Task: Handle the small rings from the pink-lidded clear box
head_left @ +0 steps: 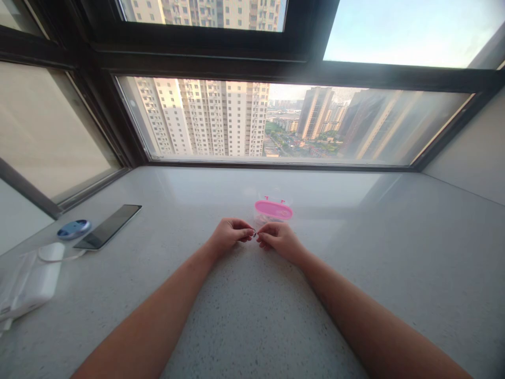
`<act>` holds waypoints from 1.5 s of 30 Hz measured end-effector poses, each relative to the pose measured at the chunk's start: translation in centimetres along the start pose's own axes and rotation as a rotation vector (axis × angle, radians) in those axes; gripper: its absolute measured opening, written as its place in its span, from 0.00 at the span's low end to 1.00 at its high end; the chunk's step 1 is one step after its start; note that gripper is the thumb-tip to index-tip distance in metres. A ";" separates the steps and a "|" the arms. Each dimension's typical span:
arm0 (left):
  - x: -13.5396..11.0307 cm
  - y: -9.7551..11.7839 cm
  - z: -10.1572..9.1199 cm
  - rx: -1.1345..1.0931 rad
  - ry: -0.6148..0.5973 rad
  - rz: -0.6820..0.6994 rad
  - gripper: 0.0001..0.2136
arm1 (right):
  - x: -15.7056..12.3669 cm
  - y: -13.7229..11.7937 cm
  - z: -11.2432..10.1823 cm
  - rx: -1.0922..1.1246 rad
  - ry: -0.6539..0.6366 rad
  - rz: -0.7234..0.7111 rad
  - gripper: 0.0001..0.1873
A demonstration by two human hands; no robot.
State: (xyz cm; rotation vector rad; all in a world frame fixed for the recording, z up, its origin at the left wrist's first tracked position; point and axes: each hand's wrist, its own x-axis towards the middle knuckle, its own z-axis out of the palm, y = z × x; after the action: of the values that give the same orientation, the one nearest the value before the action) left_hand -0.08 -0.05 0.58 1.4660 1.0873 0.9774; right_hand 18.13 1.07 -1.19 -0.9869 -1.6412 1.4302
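Observation:
My left hand point(231, 233) and my right hand point(279, 237) meet above the counter, fingertips almost touching. Between them is a small dark, curved piece point(254, 234), too small to name exactly. The left thumb and forefinger pinch it from one side. On the other side, my right thumb and forefinger are pressed together at its edge. Just behind the right hand stands a small clear box with a pink oval lid point(273, 209); its contents are blurred and partly hidden by that hand.
At the left lie a dark-screened phone point(112, 226) with a white cable, a round blue-grey disc point(74, 229) and a white power bank-like block point(33, 281). The speckled pale counter point(252, 326) runs back to a dark window frame point(276, 166).

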 end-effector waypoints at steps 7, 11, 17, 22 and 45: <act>0.2 -0.3 0.0 0.060 0.050 0.011 0.12 | -0.1 -0.2 -0.1 -0.300 0.065 -0.120 0.08; 0.4 -0.5 -0.1 0.083 0.103 0.030 0.12 | -0.3 -0.6 -0.1 -0.607 0.116 -0.263 0.07; 0.5 -0.4 -0.1 0.118 0.109 0.058 0.12 | -0.7 -0.7 0.6 -0.752 -0.065 -0.333 0.12; 0.4 -0.2 0.0 0.145 0.093 0.073 0.11 | -0.3 -0.3 1.3 -0.779 -0.071 -0.379 0.08; 0.6 0.7 0.0 0.158 0.005 -0.012 0.12 | 0.1 -0.5 -0.7 -0.085 0.112 0.051 0.04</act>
State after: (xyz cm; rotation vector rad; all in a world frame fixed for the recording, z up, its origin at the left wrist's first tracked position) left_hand 0.16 0.50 1.25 1.5827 1.1976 0.9045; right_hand 18.72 1.42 -0.65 -1.1437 -1.6159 1.3228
